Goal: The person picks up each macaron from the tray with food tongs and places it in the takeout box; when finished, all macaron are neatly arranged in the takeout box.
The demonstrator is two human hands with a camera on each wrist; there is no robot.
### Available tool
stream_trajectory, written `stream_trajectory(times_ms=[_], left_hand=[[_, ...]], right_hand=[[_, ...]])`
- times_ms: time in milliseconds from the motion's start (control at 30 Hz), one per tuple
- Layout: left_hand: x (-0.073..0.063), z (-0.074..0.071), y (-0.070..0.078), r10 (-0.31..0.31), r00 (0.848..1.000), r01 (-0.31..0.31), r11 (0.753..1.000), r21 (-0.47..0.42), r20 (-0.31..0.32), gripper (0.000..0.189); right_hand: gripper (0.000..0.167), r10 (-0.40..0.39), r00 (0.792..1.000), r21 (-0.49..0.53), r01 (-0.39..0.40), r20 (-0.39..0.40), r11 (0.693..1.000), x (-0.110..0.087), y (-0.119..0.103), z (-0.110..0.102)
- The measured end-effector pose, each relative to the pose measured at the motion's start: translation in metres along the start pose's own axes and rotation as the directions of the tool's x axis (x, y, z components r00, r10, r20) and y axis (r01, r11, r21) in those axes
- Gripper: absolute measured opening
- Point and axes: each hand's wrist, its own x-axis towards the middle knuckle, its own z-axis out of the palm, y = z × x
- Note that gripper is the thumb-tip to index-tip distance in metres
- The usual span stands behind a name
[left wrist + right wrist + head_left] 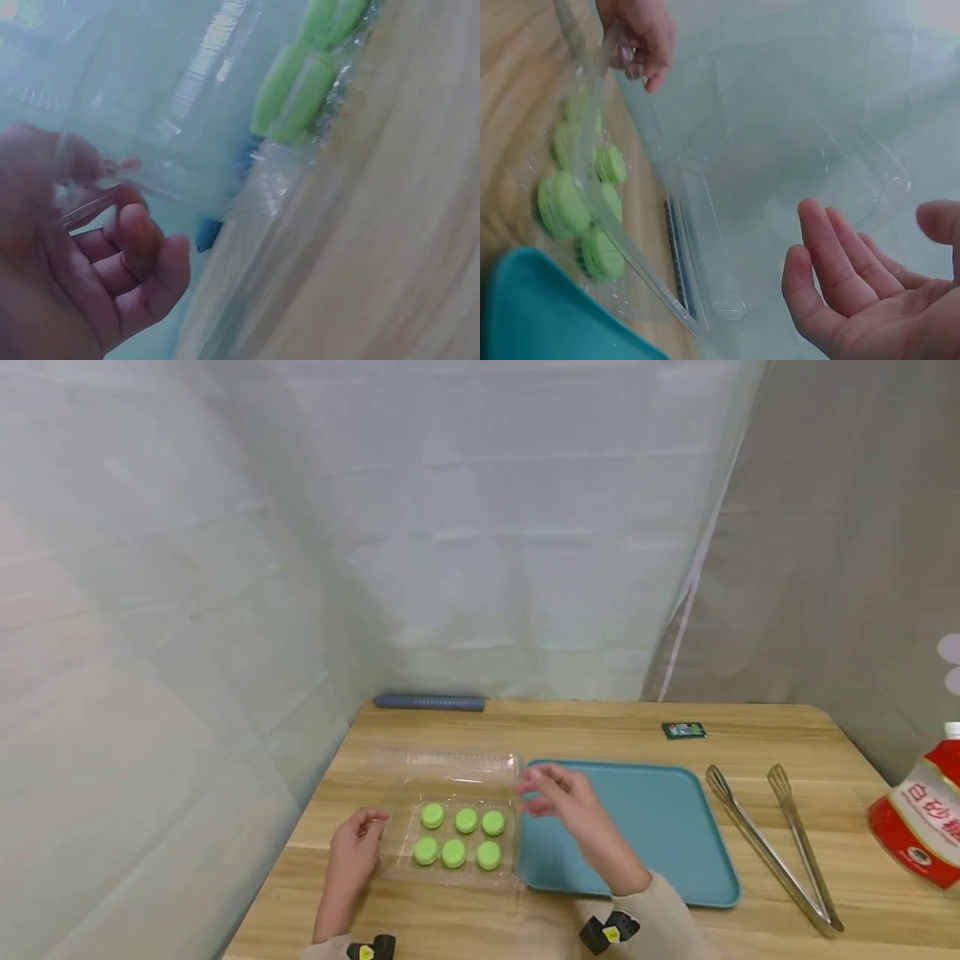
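Several green macarons (453, 853) sit in two rows inside a clear plastic box (468, 881) on the table's left side. The box's transparent lid (810, 165) stands raised at the back. My left hand (354, 852) pinches the clear plastic at the box's left side between thumb and fingers; in the left wrist view the hand (90, 247) has its other fingers curled loosely below. Beside the lid's right end, over the edge of a blue tray (637, 827), is my right hand (573, 810). Its fingers are parted and relaxed, with nothing in them, as the right wrist view also shows.
Metal tongs (795, 852) lie spread to the right of the tray. Beyond them is a red and white bag (926, 814) with a white cap. A small dark green circuit card (684, 731) and a blue bar (429, 702) lie toward the back edge. Fabric walls surround the table.
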Motion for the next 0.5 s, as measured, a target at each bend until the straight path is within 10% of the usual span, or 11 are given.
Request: stream_trajectory(times_ms=[500], left_hand=[[-0.025,-0.027,0.01,-0.139,0.989,0.145,0.959,-0.244,0.04,0.037]], right_hand=[[0.035,0.153,0.986,0.333,-0.166,0.064,0.928,-0.04,0.013,0.019]])
